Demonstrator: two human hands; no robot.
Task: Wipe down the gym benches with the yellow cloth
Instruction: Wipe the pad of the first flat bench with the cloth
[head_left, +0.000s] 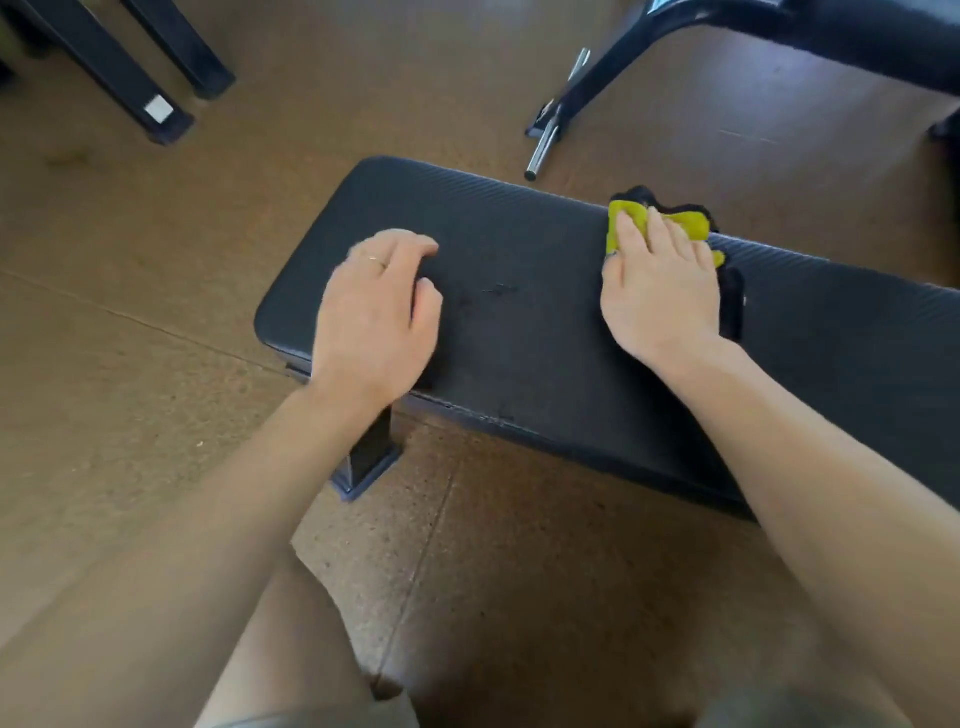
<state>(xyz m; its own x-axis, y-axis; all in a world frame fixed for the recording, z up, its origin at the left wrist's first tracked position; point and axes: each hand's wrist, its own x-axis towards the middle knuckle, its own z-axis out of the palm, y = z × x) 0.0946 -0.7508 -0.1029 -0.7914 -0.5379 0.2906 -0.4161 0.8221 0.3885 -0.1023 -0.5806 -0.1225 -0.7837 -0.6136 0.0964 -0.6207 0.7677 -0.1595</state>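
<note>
A black padded gym bench (519, 249) runs from the middle of the view to the right edge. The yellow cloth (636, 218) lies crumpled on the pad near its far edge. My right hand (660, 291) lies flat on top of the cloth and presses it onto the pad with straight fingers; most of the cloth is hidden under the hand. My left hand (376, 312) rests on the bench's left end with loosely bent fingers and holds nothing. A ring shows on one finger.
The floor (130, 364) is brown speckled rubber. The bench's front leg (369, 457) stands below my left wrist. Black frame legs (156, 67) stand at the top left. Another black bench frame (649, 47) with a chrome bar (550, 135) stands at the top right.
</note>
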